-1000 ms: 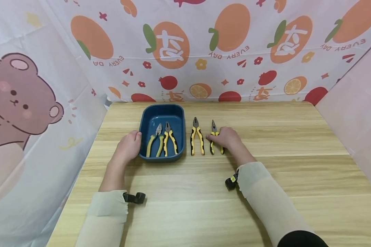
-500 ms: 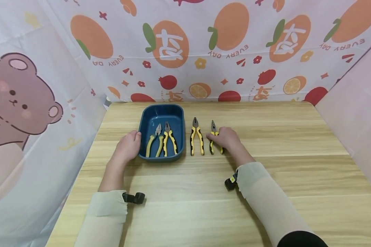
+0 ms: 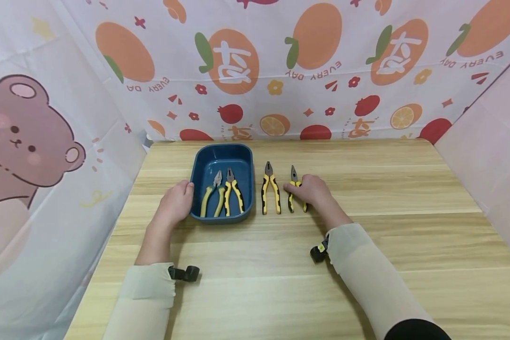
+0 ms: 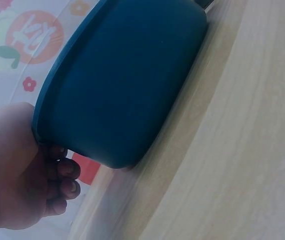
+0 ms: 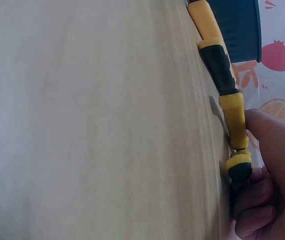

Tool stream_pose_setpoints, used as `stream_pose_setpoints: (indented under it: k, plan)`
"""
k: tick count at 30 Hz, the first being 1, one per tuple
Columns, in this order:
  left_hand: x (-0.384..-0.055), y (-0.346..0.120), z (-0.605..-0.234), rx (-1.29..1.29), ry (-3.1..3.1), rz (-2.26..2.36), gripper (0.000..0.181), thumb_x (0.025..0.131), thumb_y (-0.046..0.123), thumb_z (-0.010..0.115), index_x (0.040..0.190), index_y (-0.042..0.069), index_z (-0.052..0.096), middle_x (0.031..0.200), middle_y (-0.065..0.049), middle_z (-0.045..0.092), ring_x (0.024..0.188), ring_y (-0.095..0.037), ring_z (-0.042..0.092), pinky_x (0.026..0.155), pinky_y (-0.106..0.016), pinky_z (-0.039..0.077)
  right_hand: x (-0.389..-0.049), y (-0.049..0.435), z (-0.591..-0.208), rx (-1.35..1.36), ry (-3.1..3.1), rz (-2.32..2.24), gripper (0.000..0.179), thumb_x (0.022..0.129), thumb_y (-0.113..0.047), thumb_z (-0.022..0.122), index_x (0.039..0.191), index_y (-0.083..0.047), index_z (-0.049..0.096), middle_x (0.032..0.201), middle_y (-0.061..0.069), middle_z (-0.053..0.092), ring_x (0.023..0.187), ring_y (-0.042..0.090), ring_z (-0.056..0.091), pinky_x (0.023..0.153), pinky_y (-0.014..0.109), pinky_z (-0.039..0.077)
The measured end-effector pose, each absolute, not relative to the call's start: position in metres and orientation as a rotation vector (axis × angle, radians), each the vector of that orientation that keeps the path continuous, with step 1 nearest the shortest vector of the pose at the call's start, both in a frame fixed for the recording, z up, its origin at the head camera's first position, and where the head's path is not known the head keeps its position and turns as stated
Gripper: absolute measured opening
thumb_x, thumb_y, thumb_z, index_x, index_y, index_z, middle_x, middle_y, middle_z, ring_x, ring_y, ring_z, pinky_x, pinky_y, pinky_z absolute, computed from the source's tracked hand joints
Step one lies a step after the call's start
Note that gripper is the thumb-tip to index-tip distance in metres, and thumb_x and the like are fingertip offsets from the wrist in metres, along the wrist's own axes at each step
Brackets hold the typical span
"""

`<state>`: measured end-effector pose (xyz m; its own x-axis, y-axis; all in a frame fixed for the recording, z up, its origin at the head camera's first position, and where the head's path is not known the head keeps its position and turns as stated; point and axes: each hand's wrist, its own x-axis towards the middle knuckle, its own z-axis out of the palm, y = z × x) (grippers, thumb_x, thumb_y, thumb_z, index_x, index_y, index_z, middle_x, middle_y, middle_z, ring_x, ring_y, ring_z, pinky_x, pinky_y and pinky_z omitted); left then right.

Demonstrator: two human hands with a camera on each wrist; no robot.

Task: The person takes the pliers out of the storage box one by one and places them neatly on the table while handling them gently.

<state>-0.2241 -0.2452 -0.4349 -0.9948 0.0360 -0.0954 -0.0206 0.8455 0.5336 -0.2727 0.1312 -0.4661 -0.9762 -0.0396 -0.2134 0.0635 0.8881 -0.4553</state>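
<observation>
Near the table's back left, a blue bin [image 3: 223, 219] holds two pairs of pliers: one with green-yellow handles [image 3: 205, 202] and one with yellow-black handles [image 3: 239, 194]. My left hand [image 3: 176, 202] grips the bin's left side, its thumb at the rim and fingers curled below the rim in the left wrist view. Just right of the bin lie yellow-black combination pliers [image 3: 268, 168], jaws pointing away. Beside them, my right hand [image 3: 312, 191] holds needle-nose pliers [image 3: 293, 174] with thumb and fingers near the handles' top. Their yellow-black handle [image 5: 240, 170] shows low along the wood.
The wooden table [image 3: 246, 283] extends forward and to the right of both arms. A fruit-print curtain [image 3: 297, 108] hangs behind its back edge, and a bear-print cloth [image 3: 29, 137] along the left side.
</observation>
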Motion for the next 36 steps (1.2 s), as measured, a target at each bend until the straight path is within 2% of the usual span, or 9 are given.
stream_pose_setpoints:
  k: [3,12,22,31,36]
  plan:
    - [-0.223,-0.245,-0.435,0.007,2.916,0.852,0.058,0.107,0.035,0.016,0.128,-0.007,0.05,0.133,-0.033,0.052,0.127,-0.05,0.046,0.105,-0.062,0.035,-0.272,0.133,-0.465,0.016,2.826,-0.708,0.063,0.084,-0.07,0.057,0.085,-0.007,0.059,0.082,0.011,0.059,0.07,0.026,0.056,0.061,0.035,0.043]
    - [-0.224,-0.245,-0.436,0.008,2.913,0.843,0.057,0.107,0.035,0.017,0.125,-0.006,0.051,0.128,-0.032,0.054,0.122,-0.049,0.05,0.101,-0.061,0.038,-0.272,0.135,-0.466,-0.008,2.818,-0.711,0.06,0.086,-0.068,0.056,0.076,-0.009,0.057,0.077,0.009,0.056,0.067,0.024,0.053,0.061,0.035,0.041]
    - [-0.222,-0.244,-0.435,-0.008,2.915,0.841,0.055,0.107,0.035,0.017,0.122,-0.005,0.052,0.124,-0.03,0.056,0.117,-0.046,0.053,0.099,-0.06,0.039,-0.272,0.134,-0.465,-0.012,2.813,-0.7,0.061,0.086,-0.068,0.056,0.08,-0.008,0.059,0.08,0.01,0.058,0.069,0.024,0.052,0.061,0.035,0.04]
    - [-0.222,-0.244,-0.433,0.012,2.922,0.863,0.054,0.107,0.033,0.018,0.122,-0.006,0.052,0.128,-0.032,0.055,0.121,-0.049,0.051,0.101,-0.061,0.038,-0.273,0.136,-0.462,-0.015,2.802,-0.725,0.062,0.086,-0.069,0.055,0.081,-0.007,0.06,0.08,0.011,0.058,0.069,0.024,0.051,0.061,0.036,0.041]
    - [-0.222,-0.244,-0.431,0.001,2.91,0.852,0.057,0.107,0.034,0.017,0.128,-0.007,0.05,0.132,-0.032,0.052,0.125,-0.048,0.049,0.103,-0.061,0.037,-0.273,0.136,-0.455,-0.048,2.855,-0.666,0.066,0.087,-0.07,0.051,0.091,-0.005,0.062,0.089,0.012,0.062,0.077,0.026,0.055,0.068,0.038,0.044]
